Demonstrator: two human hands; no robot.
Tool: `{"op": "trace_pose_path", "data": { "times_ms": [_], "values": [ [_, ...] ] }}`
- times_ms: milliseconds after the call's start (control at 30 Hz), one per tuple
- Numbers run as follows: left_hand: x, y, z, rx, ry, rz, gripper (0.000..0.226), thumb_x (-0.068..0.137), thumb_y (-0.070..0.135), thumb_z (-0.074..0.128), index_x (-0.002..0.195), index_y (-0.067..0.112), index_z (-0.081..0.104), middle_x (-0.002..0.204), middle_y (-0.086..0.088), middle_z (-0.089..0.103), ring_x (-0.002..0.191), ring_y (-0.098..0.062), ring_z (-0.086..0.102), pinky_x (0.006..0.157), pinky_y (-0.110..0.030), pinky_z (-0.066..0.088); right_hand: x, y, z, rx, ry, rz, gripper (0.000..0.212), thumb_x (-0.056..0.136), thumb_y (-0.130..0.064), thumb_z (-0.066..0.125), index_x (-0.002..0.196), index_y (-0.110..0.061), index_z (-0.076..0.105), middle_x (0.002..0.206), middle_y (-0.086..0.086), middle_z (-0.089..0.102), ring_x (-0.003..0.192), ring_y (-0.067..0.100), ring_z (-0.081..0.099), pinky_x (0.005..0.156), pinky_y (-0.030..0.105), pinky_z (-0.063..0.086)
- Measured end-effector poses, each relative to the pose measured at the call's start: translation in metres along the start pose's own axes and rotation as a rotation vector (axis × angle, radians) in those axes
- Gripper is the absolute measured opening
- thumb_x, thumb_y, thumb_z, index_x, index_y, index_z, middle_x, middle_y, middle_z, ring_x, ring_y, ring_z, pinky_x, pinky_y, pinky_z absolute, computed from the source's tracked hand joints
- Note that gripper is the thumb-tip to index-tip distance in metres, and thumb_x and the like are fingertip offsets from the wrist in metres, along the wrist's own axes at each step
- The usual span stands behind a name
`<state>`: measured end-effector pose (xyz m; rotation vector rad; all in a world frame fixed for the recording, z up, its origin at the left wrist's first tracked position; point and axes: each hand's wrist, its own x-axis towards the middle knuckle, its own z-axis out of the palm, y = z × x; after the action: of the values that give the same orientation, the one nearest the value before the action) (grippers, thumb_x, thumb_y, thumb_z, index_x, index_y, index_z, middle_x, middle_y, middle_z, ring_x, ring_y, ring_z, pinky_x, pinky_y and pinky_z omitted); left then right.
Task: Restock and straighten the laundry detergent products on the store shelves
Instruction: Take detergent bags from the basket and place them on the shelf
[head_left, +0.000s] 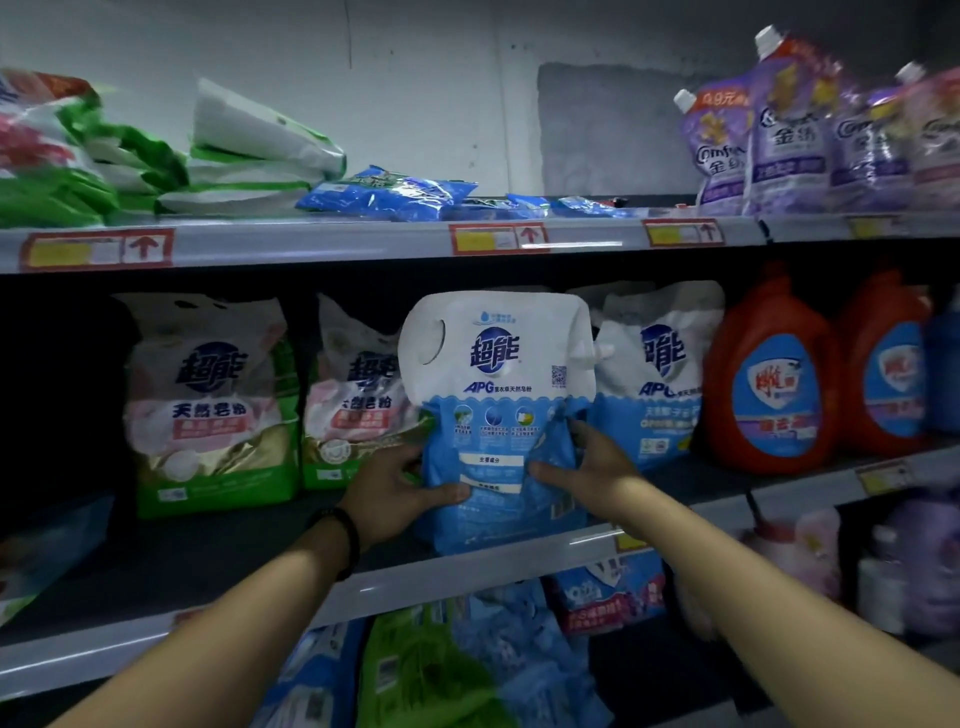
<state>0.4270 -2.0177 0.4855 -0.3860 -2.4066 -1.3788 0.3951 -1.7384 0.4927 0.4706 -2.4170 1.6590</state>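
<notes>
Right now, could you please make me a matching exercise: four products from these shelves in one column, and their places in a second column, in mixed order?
Products:
1. blue-white bag
2. purple pouches
3. red jugs
4. green-white bag

Places:
A. middle shelf, far right
B. held in both hands at the middle shelf's front edge
C. top shelf, right end, upright
D. middle shelf, left, upright

Pairs: 1-B, 2-C, 3-A, 4-D

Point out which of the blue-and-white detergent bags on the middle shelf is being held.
The front bag, with the handle cutout at its upper left: the left hand and right hand grip its lower half. Its twin stands untouched behind, to the right.
</notes>
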Motion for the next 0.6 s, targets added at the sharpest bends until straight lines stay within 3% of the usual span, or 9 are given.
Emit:
{"op": "trace_pose_path", "data": {
  "times_ms": [67, 167, 267, 367, 500, 600],
  "values": [
    [0.013, 0.006, 0.021, 0.008, -0.026, 0.000, 0.046, 0.076, 0.035, 0.093, 0.118, 0.028, 0.079, 0.114, 0.016, 0.079, 0.106, -0.003, 0.074, 0.096, -0.032, 0.060, 0.003, 0.010, -0.019, 0.007, 0.046, 0.011, 0.099, 0.062, -0.066, 0.092, 0.146, -0.030, 0.055, 0.141, -0.010, 0.065, 0.127, 0.024, 0.065, 0.106, 0.050, 0.057],
    [0.034, 0.016, 0.060, 0.012, -0.050, 0.008, 0.049, 0.075, 0.048, 0.091, 0.119, 0.030, 0.079, 0.116, 0.015, 0.078, 0.109, -0.007, 0.074, 0.099, -0.040, 0.060, 0.006, 0.021, -0.053, 0.036, 0.103, 0.053, 0.061, 0.087, -0.034, 0.086, 0.140, -0.029, 0.056, 0.131, -0.007, 0.066, 0.118, 0.021, 0.065, 0.105, 0.048, 0.056],
    [0.057, 0.029, 0.107, 0.075, -0.061, 0.027, 0.061, 0.071, 0.072, 0.082, 0.120, 0.037, 0.076, 0.117, 0.019, 0.077, 0.108, -0.004, 0.072, 0.098, -0.038, 0.060, 0.012, 0.041, -0.087, 0.079, 0.173, 0.093, 0.058, 0.093, -0.023, 0.080, 0.145, -0.019, 0.054, 0.135, -0.001, 0.067, 0.119, 0.023, 0.067, 0.107, 0.052, 0.055],
    [0.078, 0.041, 0.150, 0.088, -0.069, 0.010, 0.051, 0.077, 0.067, 0.081, 0.119, 0.039, 0.073, 0.115, 0.017, 0.076, 0.105, -0.008, 0.071, 0.098, -0.039, 0.060, 0.016, 0.056, -0.114, -0.006, 0.216, 0.105, 0.035, 0.101, -0.017, 0.069, 0.134, -0.019, 0.057, 0.117, -0.003, 0.069, 0.110, 0.019, 0.067, 0.108, 0.047, 0.053],
    [0.097, 0.060, 0.181, 0.146, -0.060, -0.016, 0.050, 0.082, 0.057, 0.082, 0.122, 0.030, 0.072, 0.106, 0.010, 0.072, 0.099, -0.015, 0.068, 0.087, -0.029, 0.056, 0.025, 0.068, -0.136, -0.086, 0.264, 0.070, 0.044, 0.104, -0.015, 0.064, 0.147, -0.018, 0.054, 0.133, 0.000, 0.065, 0.119, 0.019, 0.060, 0.105, 0.040, 0.050],
    [0.107, 0.065, 0.195, 0.156, -0.057, -0.048, 0.057, 0.078, 0.063, 0.081, 0.125, 0.031, 0.071, 0.111, 0.009, 0.073, 0.103, -0.016, 0.068, 0.085, -0.026, 0.056, 0.032, 0.076, -0.140, -0.120, 0.282, 0.070, 0.049, 0.108, -0.012, 0.054, 0.156, -0.018, 0.044, 0.146, 0.005, 0.059, 0.125, 0.020, 0.055, 0.098, 0.032, 0.045]
  ]
}}
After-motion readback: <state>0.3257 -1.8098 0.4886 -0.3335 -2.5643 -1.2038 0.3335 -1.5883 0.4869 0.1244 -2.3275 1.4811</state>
